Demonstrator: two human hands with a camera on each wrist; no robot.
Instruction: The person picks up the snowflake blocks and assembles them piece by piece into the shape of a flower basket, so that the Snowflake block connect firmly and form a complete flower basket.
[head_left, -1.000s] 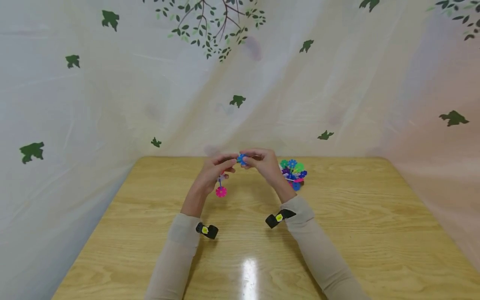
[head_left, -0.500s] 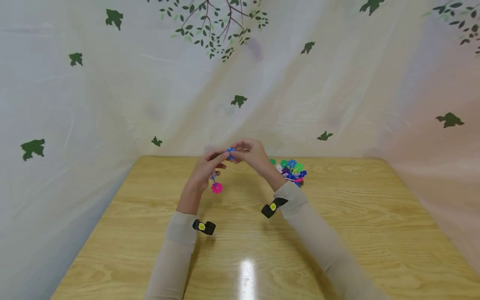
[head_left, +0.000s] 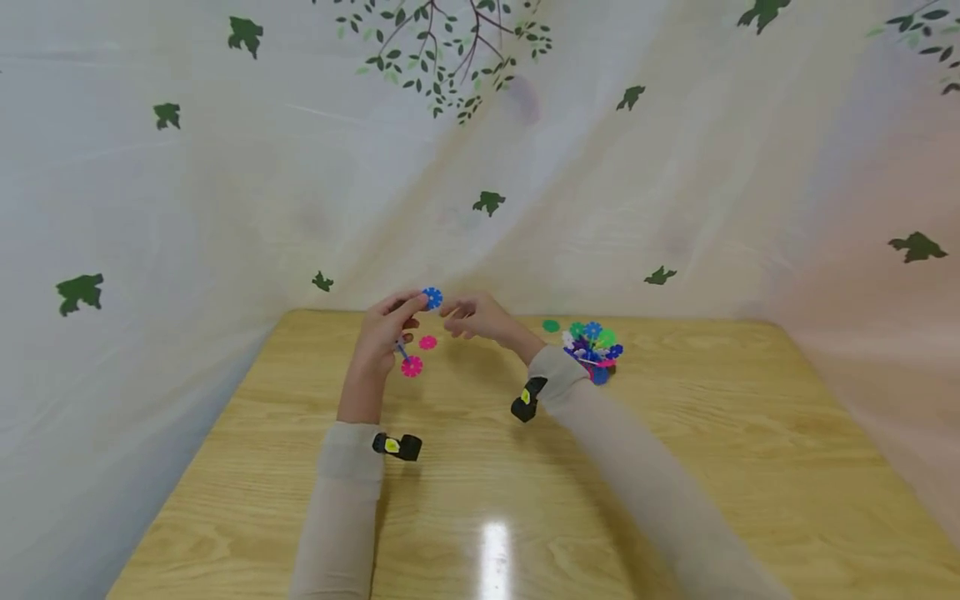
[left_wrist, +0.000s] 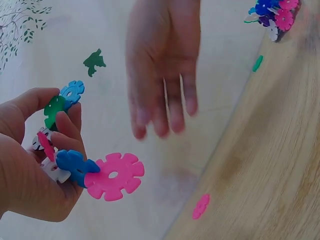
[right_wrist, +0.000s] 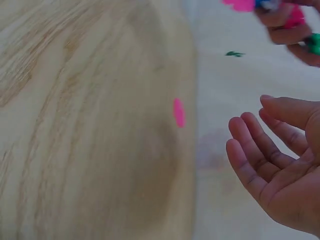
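Observation:
My left hand (head_left: 377, 337) holds a chain of joined plastic snowflake discs, raised over the far side of the table. At its upper end a light blue disc (left_wrist: 73, 92) is joined to a green disc (left_wrist: 53, 111), pinched between thumb and finger. White and pink discs lie partly hidden within the palm. Below them a darker blue disc (left_wrist: 76, 167) and a pink disc (left_wrist: 119, 176) stick out of the hand. Just right of the chain, my right hand (head_left: 486, 318) hangs in the air, fingers loosely extended, holding nothing.
A loose pink disc (head_left: 427, 342) lies on the wooden table (head_left: 465, 467) near the left hand. Farther right are a green disc (head_left: 551, 326) and a pile of colourful discs (head_left: 591, 354). A printed cloth (head_left: 390, 217) hangs behind the table's far edge.
The right hand has let go of the blue end of the chain and is now apart from it. My left hand has shifted left with the chain. The loose pink disc has come into view.

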